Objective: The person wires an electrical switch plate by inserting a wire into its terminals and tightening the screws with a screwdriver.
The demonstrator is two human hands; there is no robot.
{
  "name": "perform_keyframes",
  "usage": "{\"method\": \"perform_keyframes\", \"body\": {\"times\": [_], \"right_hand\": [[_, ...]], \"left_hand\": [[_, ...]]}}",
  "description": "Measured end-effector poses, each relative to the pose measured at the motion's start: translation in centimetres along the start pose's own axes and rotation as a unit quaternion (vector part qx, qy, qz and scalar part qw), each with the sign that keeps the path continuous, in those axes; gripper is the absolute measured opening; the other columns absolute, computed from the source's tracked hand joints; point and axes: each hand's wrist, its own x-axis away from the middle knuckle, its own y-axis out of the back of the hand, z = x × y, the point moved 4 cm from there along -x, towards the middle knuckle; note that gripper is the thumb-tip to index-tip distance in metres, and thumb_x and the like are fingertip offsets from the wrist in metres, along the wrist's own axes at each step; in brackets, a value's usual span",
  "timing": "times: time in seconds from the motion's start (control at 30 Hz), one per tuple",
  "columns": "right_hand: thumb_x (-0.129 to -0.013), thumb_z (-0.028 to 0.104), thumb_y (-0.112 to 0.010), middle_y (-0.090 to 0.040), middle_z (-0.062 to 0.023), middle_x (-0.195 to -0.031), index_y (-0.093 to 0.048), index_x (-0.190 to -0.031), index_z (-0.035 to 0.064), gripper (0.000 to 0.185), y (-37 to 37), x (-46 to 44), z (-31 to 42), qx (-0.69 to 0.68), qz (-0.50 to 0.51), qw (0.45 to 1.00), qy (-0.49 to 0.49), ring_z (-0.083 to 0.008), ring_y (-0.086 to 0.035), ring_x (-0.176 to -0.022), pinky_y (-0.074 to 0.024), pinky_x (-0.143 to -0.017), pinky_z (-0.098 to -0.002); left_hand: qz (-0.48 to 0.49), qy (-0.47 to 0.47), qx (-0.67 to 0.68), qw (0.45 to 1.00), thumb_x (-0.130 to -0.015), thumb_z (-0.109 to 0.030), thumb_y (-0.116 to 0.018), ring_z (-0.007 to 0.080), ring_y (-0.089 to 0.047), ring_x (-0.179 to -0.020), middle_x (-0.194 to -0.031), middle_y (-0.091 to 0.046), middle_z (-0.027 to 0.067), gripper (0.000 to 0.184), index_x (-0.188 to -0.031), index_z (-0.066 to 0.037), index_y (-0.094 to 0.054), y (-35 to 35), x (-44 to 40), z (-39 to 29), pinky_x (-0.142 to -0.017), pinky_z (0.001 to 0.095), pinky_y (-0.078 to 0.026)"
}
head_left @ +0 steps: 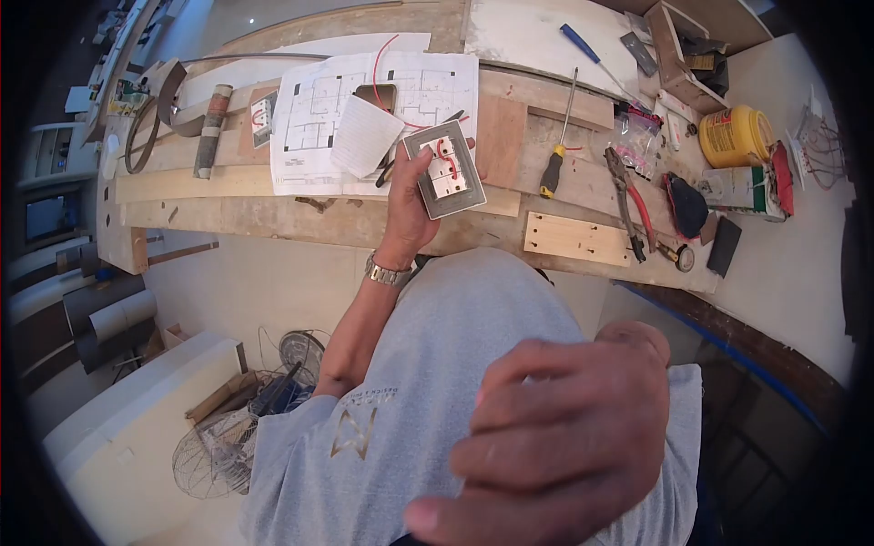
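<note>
My left hand [411, 207], with a metal watch on the wrist, grips a wall switch plate [464, 202] by its left edge above the bench's near side. The plate has a grey rectangular frame, white modules inside and short red wires looped between them. Close to the camera, my right hand [560, 446] is raised in front of my grey shirt. Its fingers are curled together, and whatever may be inside them is hidden. Behind the plate lie a folded white paper [366, 136], a phone [386, 96] and a printed floor plan [305, 155].
On the wooden bench lie a yellow-black screwdriver [552, 173], a blue screwdriver [580, 43], red-handled pliers [643, 218], a drilled wood strip [575, 238] and a yellow tub [728, 136]. Another switch plate [262, 120] sits at left. A fan [211, 455] stands below.
</note>
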Motion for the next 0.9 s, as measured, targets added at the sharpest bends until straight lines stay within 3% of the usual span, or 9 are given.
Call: {"method": "perform_keyframes", "body": {"times": [0.07,0.17,0.23,0.37,0.5,0.67,0.77,0.87,0.9], "right_hand": [[-0.094,0.015,-0.078,-0.070,-0.0084,-0.093,-0.078,-0.113,-0.0032,0.026,-1.7,-0.1,0.7,0.023,-0.038,0.997,0.063,-0.0181,-0.063,-0.070,-0.0554,-0.076,-0.0351],[-0.088,0.012,-0.080,-0.066,-0.0081,-0.089,-0.079,-0.114,-0.0030,0.030,-2.3,-0.4,1.7,0.074,-0.092,0.989,0.088,-0.0170,-0.060,-0.070,-0.0534,-0.069,-0.0353],[-0.095,0.019,-0.077,-0.072,0.0006,-0.083,-0.084,-0.100,0.0108,0.012,-1.3,-1.8,2.9,0.120,-0.001,0.991,-0.055,-0.0145,-0.066,-0.065,-0.0554,-0.065,-0.0296],[-0.092,0.023,-0.082,-0.070,0.0043,-0.082,-0.084,-0.103,0.0135,0.015,-1.1,-1.3,3.8,0.171,-0.030,0.984,-0.043,-0.0151,-0.066,-0.068,-0.0550,-0.067,-0.0290],[-0.091,0.014,-0.079,-0.069,-0.0074,-0.088,-0.080,-0.115,0.0009,0.027,-1.8,-0.5,3.4,0.150,-0.069,0.985,0.055,-0.0177,-0.064,-0.070,-0.0545,-0.070,-0.0336],[-0.091,0.018,-0.081,-0.072,-0.0097,-0.099,-0.080,-0.121,0.0005,0.034,-2.5,0.2,2.9,0.053,-0.184,0.981,0.020,-0.0188,-0.065,-0.071,-0.0571,-0.072,-0.0397],[-0.096,0.019,-0.074,-0.068,-0.0009,-0.094,-0.080,-0.116,0.0039,0.025,-1.8,-1.0,1.4,-0.062,0.081,0.994,-0.036,-0.0149,-0.066,-0.078,-0.0540,-0.071,-0.0316],[-0.096,0.013,-0.069,-0.067,-0.0056,-0.099,-0.074,-0.124,-0.0021,0.032,-4.0,1.2,-0.5,0.088,0.066,0.994,-0.015,-0.0165,-0.067,-0.080,-0.0545,-0.071,-0.0338],[-0.098,0.013,-0.065,-0.069,-0.0079,-0.103,-0.069,-0.129,0.0027,0.033,-3.8,2.0,-1.9,0.097,0.092,0.988,-0.080,-0.0222,-0.070,-0.086,-0.0579,-0.075,-0.0374]], "left_hand": [[0.002,0.000,0.005,1.000,-0.109,-0.038,-0.055,0.0353,-0.058,-0.143,-0.155,-0.054,0.0231,0.054,-0.152,-0.009,-0.041,0.0,0.0,0.0,-0.106,0.0594,-0.062],[0.000,-0.006,0.016,1.000,-0.109,-0.038,-0.055,0.0347,-0.059,-0.142,-0.153,-0.056,0.0230,0.051,-0.149,-0.010,-0.044,0.2,0.0,-0.3,-0.107,0.0594,-0.061],[-0.003,-0.008,0.023,1.000,-0.109,-0.038,-0.056,0.0344,-0.059,-0.142,-0.153,-0.057,0.0229,0.050,-0.148,-0.010,-0.046,0.3,0.4,-0.2,-0.107,0.0593,-0.061],[-0.003,-0.004,0.024,1.000,-0.109,-0.041,-0.056,0.0350,-0.060,-0.141,-0.152,-0.057,0.0230,0.053,-0.149,-0.009,-0.046,0.4,0.2,0.3,-0.107,0.0586,-0.061],[0.036,0.032,0.026,0.999,-0.109,-0.043,-0.057,0.0360,-0.063,-0.137,-0.150,-0.060,0.0249,0.058,-0.153,-0.007,-0.047,1.4,0.1,0.1,-0.104,0.0574,-0.062],[0.025,0.008,0.048,0.999,-0.110,-0.035,-0.055,0.0336,-0.066,-0.132,-0.152,-0.058,0.0187,0.054,-0.154,-0.008,-0.041,0.5,-0.4,0.4,-0.098,0.0544,-0.067],[0.033,0.001,0.029,0.999,-0.109,-0.034,-0.054,0.0341,-0.064,-0.135,-0.153,-0.057,0.0183,0.053,-0.154,-0.009,-0.041,-0.1,-0.5,0.1,-0.100,0.0553,-0.066],[0.048,0.013,0.026,0.998,-0.109,-0.033,-0.054,0.0344,-0.062,-0.138,-0.154,-0.055,0.0186,0.052,-0.154,-0.009,-0.040,-0.3,-0.5,0.2,-0.100,0.0559,-0.066],[0.034,0.006,0.029,0.999,-0.109,-0.033,-0.054,0.0344,-0.062,-0.138,-0.155,-0.055,0.0191,0.052,-0.154,-0.010,-0.039,-0.2,-0.5,0.2,-0.100,0.0560,-0.066]]}}
